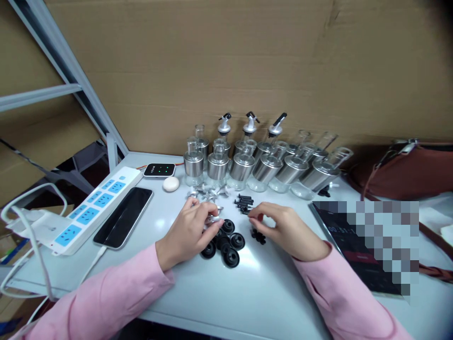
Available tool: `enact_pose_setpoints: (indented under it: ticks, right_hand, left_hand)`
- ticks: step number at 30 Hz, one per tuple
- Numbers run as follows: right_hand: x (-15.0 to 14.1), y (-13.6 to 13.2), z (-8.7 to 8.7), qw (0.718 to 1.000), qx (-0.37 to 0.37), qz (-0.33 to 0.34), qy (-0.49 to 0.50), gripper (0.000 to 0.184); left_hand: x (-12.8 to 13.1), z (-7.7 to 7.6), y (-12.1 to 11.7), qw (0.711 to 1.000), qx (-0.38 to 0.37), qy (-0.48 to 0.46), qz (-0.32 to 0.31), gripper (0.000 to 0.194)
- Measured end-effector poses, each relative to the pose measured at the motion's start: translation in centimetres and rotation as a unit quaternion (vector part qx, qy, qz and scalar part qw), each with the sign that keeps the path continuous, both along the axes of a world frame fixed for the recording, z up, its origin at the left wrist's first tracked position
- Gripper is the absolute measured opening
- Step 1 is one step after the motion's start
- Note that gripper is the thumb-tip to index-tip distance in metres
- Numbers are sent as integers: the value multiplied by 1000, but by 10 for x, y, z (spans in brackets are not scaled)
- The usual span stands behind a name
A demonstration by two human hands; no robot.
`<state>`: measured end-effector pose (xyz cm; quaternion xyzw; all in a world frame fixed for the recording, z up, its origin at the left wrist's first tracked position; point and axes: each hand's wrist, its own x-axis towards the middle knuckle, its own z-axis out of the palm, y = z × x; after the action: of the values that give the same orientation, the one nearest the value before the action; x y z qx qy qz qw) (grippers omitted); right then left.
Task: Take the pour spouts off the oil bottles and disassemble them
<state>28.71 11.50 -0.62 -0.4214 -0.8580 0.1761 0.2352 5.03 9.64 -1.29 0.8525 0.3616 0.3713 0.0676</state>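
My left hand (pixel 193 229) is closed around a silver pourer top (pixel 211 219), mostly covered by the fingers. More silver pourer tops (pixel 208 191) lie just beyond it. Black ring-shaped stoppers (pixel 231 257) are heaped below and to the right of that hand. With thumb and fingers brought together, my right hand (pixel 279 224) is at the near end of a pile of slim black levers (pixel 244 200); what sits between its fingertips is too small to make out. Small black knobby pieces (pixel 259 236) lie under the right hand.
Glass bottles with steel sleeves (pixel 242 165) stand in rows at the back; three carry pourers (pixel 249 125). On the left are a power strip (pixel 102 200), a phone (pixel 123 217), a white round case (pixel 171 184) and a small device (pixel 159 170). A tablet (pixel 354 245) and brown bag (pixel 410 170) lie right.
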Motion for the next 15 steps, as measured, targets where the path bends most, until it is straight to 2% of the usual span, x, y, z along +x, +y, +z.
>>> enact_pose_setpoints:
  ticks: [4,9,15]
  right_hand:
    - [18,8,6,997,-73,-26,4,16]
    - [24,12,-3,988,-154,-25,-16,21]
    - [20,8,-2,983,-178,-12,-46,29]
  left_hand:
    - [0,0,0,1000,-6,0,1,3]
    - [0,1,0,1000,-9,1,-6,3]
    - [1,1,0,1000,-19,4,-11,2]
